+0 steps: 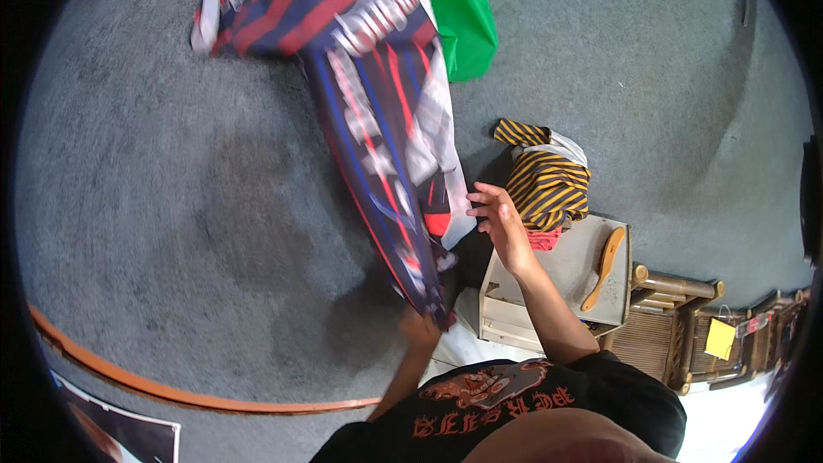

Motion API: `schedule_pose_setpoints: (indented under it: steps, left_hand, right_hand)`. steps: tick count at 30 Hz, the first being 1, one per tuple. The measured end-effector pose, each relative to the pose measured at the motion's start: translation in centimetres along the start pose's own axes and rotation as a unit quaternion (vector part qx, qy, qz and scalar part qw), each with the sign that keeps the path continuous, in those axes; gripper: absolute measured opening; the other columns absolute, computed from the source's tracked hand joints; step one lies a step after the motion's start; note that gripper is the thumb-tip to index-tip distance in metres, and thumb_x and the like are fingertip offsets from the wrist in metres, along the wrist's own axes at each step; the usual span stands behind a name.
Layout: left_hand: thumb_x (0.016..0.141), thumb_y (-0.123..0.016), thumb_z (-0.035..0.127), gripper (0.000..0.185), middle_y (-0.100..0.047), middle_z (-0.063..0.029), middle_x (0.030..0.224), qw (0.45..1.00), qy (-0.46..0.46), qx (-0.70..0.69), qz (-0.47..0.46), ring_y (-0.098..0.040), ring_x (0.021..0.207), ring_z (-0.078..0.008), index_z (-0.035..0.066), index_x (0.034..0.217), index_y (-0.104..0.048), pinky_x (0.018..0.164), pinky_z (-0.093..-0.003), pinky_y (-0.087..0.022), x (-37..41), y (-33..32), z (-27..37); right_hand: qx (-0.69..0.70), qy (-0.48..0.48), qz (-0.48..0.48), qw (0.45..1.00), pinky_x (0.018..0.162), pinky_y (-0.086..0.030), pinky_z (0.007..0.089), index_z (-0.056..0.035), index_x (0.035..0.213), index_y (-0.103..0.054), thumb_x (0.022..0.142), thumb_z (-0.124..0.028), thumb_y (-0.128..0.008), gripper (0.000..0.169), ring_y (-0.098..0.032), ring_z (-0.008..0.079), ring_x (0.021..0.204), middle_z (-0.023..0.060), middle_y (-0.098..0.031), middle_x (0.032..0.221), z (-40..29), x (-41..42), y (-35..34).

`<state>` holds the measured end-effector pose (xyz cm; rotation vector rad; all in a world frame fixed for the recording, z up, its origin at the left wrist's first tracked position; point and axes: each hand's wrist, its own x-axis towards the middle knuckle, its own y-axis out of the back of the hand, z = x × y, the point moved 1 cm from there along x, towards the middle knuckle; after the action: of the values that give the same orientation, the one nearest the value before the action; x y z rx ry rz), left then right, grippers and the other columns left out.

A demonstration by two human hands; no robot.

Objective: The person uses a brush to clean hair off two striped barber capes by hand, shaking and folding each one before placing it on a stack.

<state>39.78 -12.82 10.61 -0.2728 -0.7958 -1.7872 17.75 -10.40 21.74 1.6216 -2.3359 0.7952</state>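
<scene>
A striped garment (pixel 386 141) in navy, red and white stretches from the top of the view down toward me, blurred and bearing printed lettering. My left hand (pixel 421 328) grips its gathered lower end; blur hides the exact hold. Beside the garment's right edge, my right hand (pixel 500 222) has its fingers spread and holds nothing; whether the fingertips touch the cloth I cannot tell. Behind the garment's upper right side shows a bright green cloth-like thing (pixel 463 19). Just right of my right hand lies a bunched yellow-and-black striped garment (pixel 546 186), over a red cloth (pixel 544 240).
The pile sits at the far end of a small white cabinet (pixel 572 257), along with a wooden-handled brush (pixel 603 270). Bamboo furniture (pixel 649 334) stands to the right, with a yellow card (pixel 720 339). An orange strip (pixel 225 400) edges the grey surface at lower left.
</scene>
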Motion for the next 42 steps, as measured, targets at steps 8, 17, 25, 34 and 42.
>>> schedule_pose_setpoints:
  steps: [8,17,25,34,42]
  left_hand:
    - [0.092,-0.057,0.03,0.037,-0.063,-0.0236,0.102,0.886,0.058,0.145,-0.436,-0.063,0.092,-0.0363,0.002,0.116,-0.059,0.075,-0.0455,-0.049,-7.8,-1.0,-9.9]
    - [0.092,-0.057,0.032,0.039,-0.061,-0.0235,0.109,0.832,0.099,0.112,-0.534,-0.062,0.099,-0.0348,0.004,0.119,-0.058,0.079,-0.0451,-0.048,-8.0,3.5,-8.8]
    - [0.092,-0.058,0.033,0.041,-0.059,-0.0234,0.115,0.776,0.137,0.045,-0.614,-0.06,0.104,-0.0336,0.005,0.121,-0.057,0.083,-0.0447,-0.048,-5.9,7.1,-7.9]
    - [0.09,-0.062,0.032,0.048,-0.056,-0.0236,0.124,0.649,0.139,-0.334,-0.669,-0.057,0.111,-0.0316,0.003,0.126,-0.053,0.091,-0.0434,-0.045,3.6,7.6,-1.4]
    - [0.058,-0.091,0.028,0.096,-0.041,-0.0202,0.139,0.661,0.035,-0.277,-0.696,-0.036,0.133,-0.0285,0.0,0.135,-0.04,0.108,-0.0424,-0.031,5.2,2.5,-0.5]
  right_hand:
    - [-0.161,-0.01,-0.227,0.96,0.104,-0.036,0.0399,-0.0021,0.137,-0.041,0.092,-0.038,-0.055,0.059,-0.046,0.0272,0.125,0.0156,-0.049,0.135,5.0,-0.1,-8.0]
    - [-0.118,-0.355,-0.419,0.827,0.102,-0.037,0.0411,-0.0008,0.133,-0.048,0.092,-0.049,-0.048,0.063,-0.047,0.031,0.125,0.0229,-0.051,0.132,10.8,-9.4,-13.5]
    - [-0.268,-0.548,-0.345,0.713,0.098,-0.041,0.0404,0.0012,0.128,-0.052,0.091,-0.058,-0.045,0.07,-0.054,0.03,0.117,0.0253,-0.057,0.124,4.2,-10.6,-10.6]
    - [-0.497,-0.241,-0.112,0.826,0.07,-0.049,0.0487,0.0031,0.082,-0.062,0.089,-0.041,-0.058,0.045,-0.061,0.045,0.079,0.0277,-0.062,0.077,1.9,-10.9,-3.0]
    - [-0.266,-0.024,-0.127,0.955,0.053,-0.04,0.0385,-0.0013,0.071,-0.057,0.086,-0.03,-0.07,0.035,-0.052,0.0294,0.053,0.0164,-0.055,0.059,-2.7,-12.4,-6.0]
